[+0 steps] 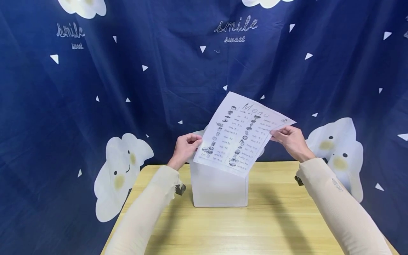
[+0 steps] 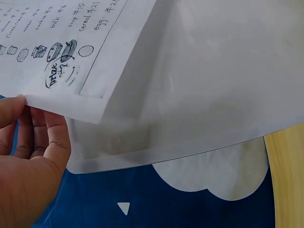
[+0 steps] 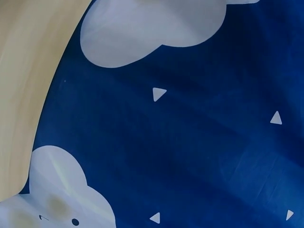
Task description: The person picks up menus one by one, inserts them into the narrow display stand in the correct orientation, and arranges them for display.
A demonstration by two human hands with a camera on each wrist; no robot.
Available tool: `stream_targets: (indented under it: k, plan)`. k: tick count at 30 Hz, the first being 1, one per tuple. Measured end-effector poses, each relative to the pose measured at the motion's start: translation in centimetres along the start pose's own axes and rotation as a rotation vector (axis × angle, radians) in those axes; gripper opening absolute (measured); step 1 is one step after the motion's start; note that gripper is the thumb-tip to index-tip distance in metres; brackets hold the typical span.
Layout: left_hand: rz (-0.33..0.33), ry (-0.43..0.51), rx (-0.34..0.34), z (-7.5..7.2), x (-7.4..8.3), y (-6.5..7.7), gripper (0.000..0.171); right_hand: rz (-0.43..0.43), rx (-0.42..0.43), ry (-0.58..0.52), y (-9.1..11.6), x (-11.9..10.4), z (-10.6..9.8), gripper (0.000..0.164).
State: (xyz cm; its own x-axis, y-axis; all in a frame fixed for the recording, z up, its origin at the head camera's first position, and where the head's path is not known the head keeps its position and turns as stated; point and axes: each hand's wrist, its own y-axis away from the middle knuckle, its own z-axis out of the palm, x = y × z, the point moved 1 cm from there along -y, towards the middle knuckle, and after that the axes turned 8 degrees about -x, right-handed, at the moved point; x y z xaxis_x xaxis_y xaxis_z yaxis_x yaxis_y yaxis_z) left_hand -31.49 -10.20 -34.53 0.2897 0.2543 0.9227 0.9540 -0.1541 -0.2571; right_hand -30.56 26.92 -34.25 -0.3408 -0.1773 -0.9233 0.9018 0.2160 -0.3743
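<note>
A white paper menu with handwritten items and small food drawings is held up, tilted, between both hands. My left hand pinches its lower left edge between thumb and fingers; the left wrist view shows this hand at the sheet's border. My right hand pinches the upper right edge. Behind and below the paper stands a whitish, translucent upright panel on the table, its upper part hidden by the menu. The right wrist view shows neither hand nor paper.
The light wooden table carries the panel near its back edge. A dark blue curtain with white clouds and triangles hangs right behind it. Dark wrist devices sit at both sleeves.
</note>
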Motion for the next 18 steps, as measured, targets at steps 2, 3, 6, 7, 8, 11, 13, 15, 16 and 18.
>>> stream_targets:
  k: [2,3,6,7,8,11,13,15,16,18]
  plan:
    - [0.001,0.007,0.012,-0.1,0.0,0.0,0.009,0.001,0.000,0.005,-0.2,0.0,0.1,0.014]
    - [0.005,0.012,0.016,-0.1,0.1,-0.1,0.009,0.002,0.001,0.007,-0.3,-0.1,0.1,0.014]
    - [0.011,0.020,0.022,-0.3,0.2,-0.1,0.009,0.002,0.003,0.004,-0.5,-0.2,0.2,0.015]
    - [0.012,0.021,0.023,-0.3,0.3,-0.2,0.009,0.000,0.002,0.002,-0.5,-0.2,0.2,0.015]
    - [0.012,0.022,0.021,-0.4,0.4,-0.2,0.008,-0.003,0.001,-0.004,-0.6,-0.2,0.2,0.016]
    - [0.012,0.014,0.015,-0.6,0.6,-0.1,0.008,-0.016,0.000,-0.027,-0.7,-0.3,0.4,0.019]
    - [0.015,0.010,0.011,-0.8,0.7,-0.2,0.007,-0.022,-0.001,-0.029,-0.8,-0.4,0.4,0.021]
    - [0.020,0.006,0.007,-1.0,0.8,-0.2,0.008,-0.026,-0.002,-0.038,-0.8,-0.4,0.5,0.022]
    - [0.024,0.003,0.005,-1.0,0.8,-0.2,0.008,-0.027,-0.002,-0.037,-0.9,-0.5,0.5,0.022]
    - [0.029,-0.002,0.004,-1.2,0.9,-0.2,0.009,-0.028,-0.005,-0.038,-1.0,-0.5,0.6,0.021]
